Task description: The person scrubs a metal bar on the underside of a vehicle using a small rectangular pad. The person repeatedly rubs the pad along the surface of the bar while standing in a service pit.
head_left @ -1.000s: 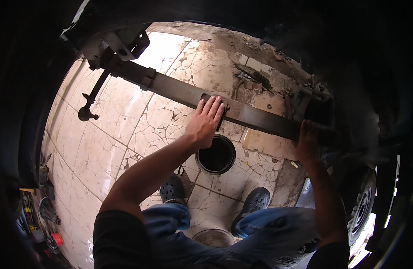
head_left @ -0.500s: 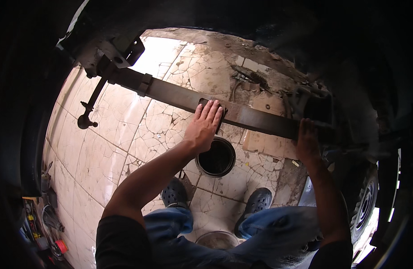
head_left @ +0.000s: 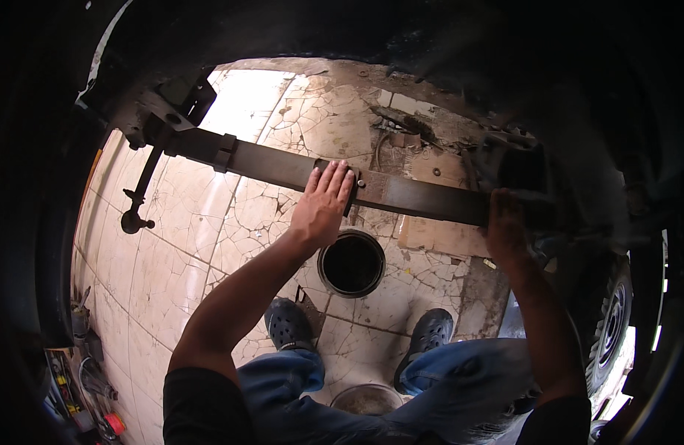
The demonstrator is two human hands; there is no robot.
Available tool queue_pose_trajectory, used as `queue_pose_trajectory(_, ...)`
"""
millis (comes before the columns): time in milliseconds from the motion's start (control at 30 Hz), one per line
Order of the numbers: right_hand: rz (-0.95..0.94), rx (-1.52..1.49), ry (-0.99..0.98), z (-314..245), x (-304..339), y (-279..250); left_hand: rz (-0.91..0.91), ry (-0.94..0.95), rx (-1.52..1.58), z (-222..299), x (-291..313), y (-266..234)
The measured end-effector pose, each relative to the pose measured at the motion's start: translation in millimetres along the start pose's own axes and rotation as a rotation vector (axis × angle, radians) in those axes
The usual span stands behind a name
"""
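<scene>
A long, dark leaf spring runs across in front of me beneath a shadowed vehicle body. My left hand lies against its middle, fingers stretched out flat over a dark plate that sits across the spring; the hand hides most of this plate. A small round pin head shows just right of the fingers. In the shade farther right, my right hand wraps over the spring, its fingertips at the far edge. A clamp band encircles the spring left of my left hand.
An arm with a ball joint hangs at the left. Below the spring stands a dark round can, with a shallow round container nearer my legs. Cardboard lies on cracked tiles. Tools sit lower left, a tyre right.
The view has shifted slightly, so spring, plate and left hand appear a little farther left. Both hands keep their places on the spring; the pin head shows more clearly.
</scene>
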State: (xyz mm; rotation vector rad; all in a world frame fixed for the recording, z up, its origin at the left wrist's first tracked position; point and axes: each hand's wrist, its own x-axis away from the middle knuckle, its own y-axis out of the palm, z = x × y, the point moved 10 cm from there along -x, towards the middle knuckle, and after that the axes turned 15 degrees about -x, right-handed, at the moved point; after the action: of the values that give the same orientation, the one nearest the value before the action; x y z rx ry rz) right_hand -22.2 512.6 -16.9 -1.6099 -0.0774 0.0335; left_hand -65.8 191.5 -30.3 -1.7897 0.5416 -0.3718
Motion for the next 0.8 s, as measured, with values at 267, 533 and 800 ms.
queue_pose_trajectory(267,0.019,0.045,-0.017,7.5,3.2,9.0,0.021,-0.013,0.024,-1.6,-3.1,-2.1)
queue_pose_trajectory(533,-0.04,0.016,0.043,-6.2,-3.8,-1.0,-0.017,-0.06,-0.085,-24.8,-11.0,2.7)
queue_pose_trajectory(800,-0.014,-0.011,0.035,6.8,2.6,5.2,-0.035,-0.021,-0.116,-12.0,23.4,2.8)
